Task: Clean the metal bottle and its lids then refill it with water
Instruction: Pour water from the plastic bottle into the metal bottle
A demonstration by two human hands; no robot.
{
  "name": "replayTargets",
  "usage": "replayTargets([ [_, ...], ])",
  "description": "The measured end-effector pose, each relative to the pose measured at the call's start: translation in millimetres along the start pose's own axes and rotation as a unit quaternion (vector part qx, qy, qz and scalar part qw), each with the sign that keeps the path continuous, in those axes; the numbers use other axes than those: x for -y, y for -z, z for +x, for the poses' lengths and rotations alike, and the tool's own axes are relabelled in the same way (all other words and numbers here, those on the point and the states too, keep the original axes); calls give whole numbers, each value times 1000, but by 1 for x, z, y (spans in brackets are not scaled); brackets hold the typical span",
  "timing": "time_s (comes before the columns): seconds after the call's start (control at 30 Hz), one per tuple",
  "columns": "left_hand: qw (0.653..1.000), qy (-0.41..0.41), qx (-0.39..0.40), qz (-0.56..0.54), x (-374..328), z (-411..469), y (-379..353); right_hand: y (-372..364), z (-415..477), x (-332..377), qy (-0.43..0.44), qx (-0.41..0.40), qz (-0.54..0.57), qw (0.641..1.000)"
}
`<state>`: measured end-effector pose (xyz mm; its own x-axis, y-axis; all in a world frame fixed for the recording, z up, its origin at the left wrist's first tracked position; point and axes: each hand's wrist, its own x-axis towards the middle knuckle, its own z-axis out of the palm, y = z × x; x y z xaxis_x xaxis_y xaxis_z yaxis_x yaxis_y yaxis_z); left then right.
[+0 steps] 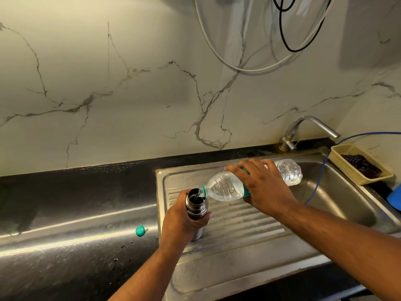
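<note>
I see the metal bottle (196, 206) standing up straight on the ribbed part of the steel sink (238, 227), near the sink's left edge. It is a thin, round, shiny tube with rings near the top. Its top is open and looks dark inside. My left hand (180, 223) is wrapped around its middle, holding it tight. My right hand (265, 187) grips a clear plastic bottle (224, 189) that is tipped on its side. This bottle is soft and bumpy, with a green band. Its neck touches the metal bottle's rim, and water runs from it into the open top. A small round green cap (140, 230) lies on the dark, glossy counter (65, 205), to the left of the sink.
</note>
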<state>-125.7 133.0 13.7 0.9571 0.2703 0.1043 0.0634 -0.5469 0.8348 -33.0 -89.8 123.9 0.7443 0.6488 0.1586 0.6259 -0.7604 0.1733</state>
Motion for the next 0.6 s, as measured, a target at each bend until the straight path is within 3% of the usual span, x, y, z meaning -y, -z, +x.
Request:
replayTargets([
  [0.6,1000,-21,-10,-9,5,1,-1,-3,1,-3,5,2,2,1000],
])
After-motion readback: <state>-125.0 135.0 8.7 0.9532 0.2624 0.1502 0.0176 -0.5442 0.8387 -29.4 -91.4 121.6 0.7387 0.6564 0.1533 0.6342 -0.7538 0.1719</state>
